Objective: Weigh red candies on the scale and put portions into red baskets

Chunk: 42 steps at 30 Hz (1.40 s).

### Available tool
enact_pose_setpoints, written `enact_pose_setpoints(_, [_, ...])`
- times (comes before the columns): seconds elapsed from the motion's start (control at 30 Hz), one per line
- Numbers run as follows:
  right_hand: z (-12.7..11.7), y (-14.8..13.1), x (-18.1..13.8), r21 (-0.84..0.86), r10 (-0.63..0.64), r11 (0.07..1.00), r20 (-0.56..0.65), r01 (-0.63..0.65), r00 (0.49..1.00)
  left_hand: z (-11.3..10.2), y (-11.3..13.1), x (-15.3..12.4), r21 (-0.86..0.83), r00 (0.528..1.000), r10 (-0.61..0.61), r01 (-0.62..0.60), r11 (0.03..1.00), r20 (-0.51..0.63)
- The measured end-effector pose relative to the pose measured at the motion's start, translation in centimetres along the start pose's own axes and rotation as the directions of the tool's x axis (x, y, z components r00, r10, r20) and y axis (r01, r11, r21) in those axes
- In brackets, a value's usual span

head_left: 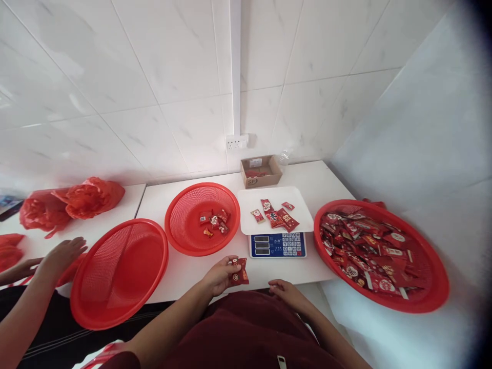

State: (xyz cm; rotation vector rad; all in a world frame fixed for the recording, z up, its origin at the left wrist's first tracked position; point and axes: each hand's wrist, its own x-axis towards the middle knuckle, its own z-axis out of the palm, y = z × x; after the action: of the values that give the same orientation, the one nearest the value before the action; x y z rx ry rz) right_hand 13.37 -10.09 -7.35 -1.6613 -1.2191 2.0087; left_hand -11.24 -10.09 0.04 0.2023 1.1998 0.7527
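Note:
My left hand [221,275] is closed on a small red candy packet [239,272] at the table's front edge, just below the red basket [180,225] that holds a few packets. My right hand [286,290] rests at the table edge below the scale [277,244], fingers loosely curled with nothing visible in them. Several red packets [275,214] lie on the scale's white tray [303,220]. A large red basket [430,302] full of red packets sits to the right.
A tilted red basket [119,271] overhangs the front edge at left. Another person's hands [63,253] rest beside it, near red plastic bags [73,202]. A small cardboard box [260,171] stands against the tiled wall.

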Motion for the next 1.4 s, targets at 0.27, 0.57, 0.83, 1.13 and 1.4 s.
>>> enact_pose_setpoints(0.27, [2.9,-5.2,-1.6,0.216,-0.094,0.975,0.155,0.059,0.983,2.1,-0.3,-0.4,0.292,0.968,0.005,-0.081,0.953,0.252])
enact_pose_setpoints(0.57, [4.2,-6.9,-3.0,0.090,-0.170,0.984,0.253,0.152,0.952,2.8,-0.4,-1.6,0.528,0.968,-0.024,-0.116,0.841,0.251])
enact_pose_setpoints(0.83, [4.1,-7.7,-2.3,-0.029,-0.305,0.951,0.050,0.307,0.951,2.7,-0.3,-1.7,0.524,0.972,-0.002,-0.124,0.842,0.233])
enact_pose_setpoints(1.13, [3.9,-7.5,-2.3,0.057,-0.244,0.969,0.101,0.240,0.964,2.7,0.3,-1.4,0.530,0.952,0.029,-0.194,0.825,0.304])
enact_pose_setpoints(1.4, [3.9,-6.9,-1.8,0.066,-0.251,0.967,0.071,0.246,0.965,2.6,0.0,-0.7,0.545,0.951,-0.010,-0.169,0.821,0.309])
